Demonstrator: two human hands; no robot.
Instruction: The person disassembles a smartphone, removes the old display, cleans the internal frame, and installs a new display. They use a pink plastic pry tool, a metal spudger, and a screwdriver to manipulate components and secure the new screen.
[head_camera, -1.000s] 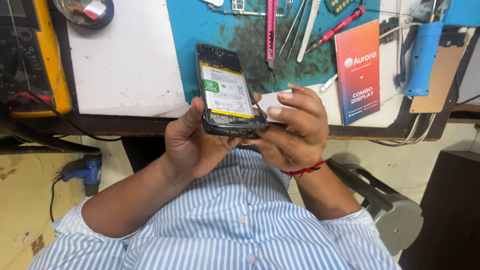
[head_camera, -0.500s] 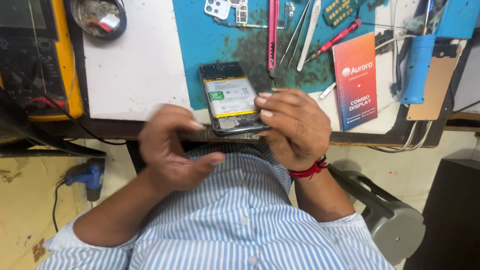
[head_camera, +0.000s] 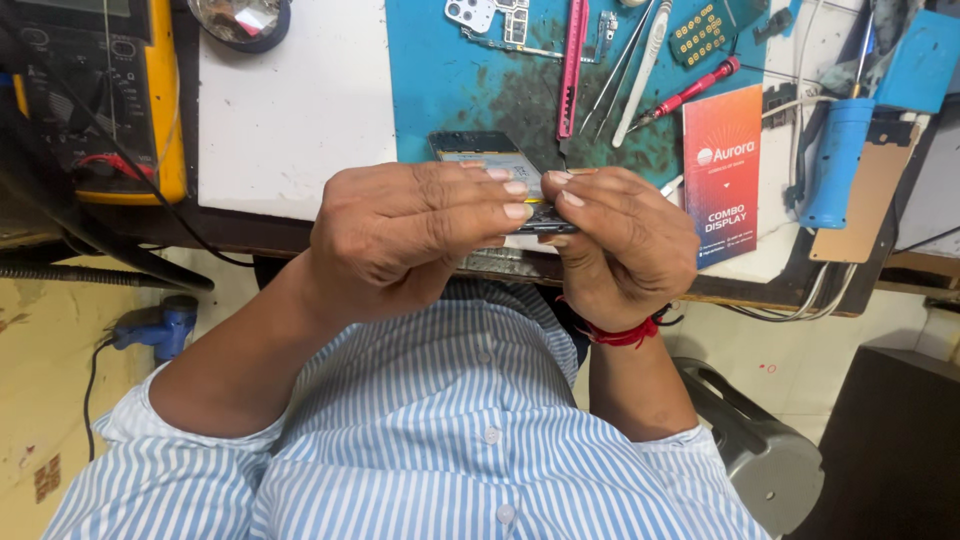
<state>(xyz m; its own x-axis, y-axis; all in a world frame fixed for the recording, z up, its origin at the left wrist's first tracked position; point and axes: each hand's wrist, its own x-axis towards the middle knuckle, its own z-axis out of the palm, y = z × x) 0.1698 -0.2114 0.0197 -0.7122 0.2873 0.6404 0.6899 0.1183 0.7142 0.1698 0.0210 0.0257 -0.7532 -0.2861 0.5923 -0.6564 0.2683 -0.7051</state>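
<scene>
Hands meet over the striped shirt (head_camera: 440, 440): the left hand (head_camera: 400, 235) and right hand (head_camera: 625, 240) both pinch the near end of an opened phone (head_camera: 490, 160), fingertips nearly touching. Beyond the right hand lie a pink tool (head_camera: 572, 60), tweezers (head_camera: 625, 65) and a red booklet (head_camera: 722, 170).

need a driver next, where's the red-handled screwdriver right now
In the head view the slim red-handled screwdriver lies slanted on the blue work mat, right of the white plastic pry tool and just above the red-orange printed card, beyond the right hand.
</scene>
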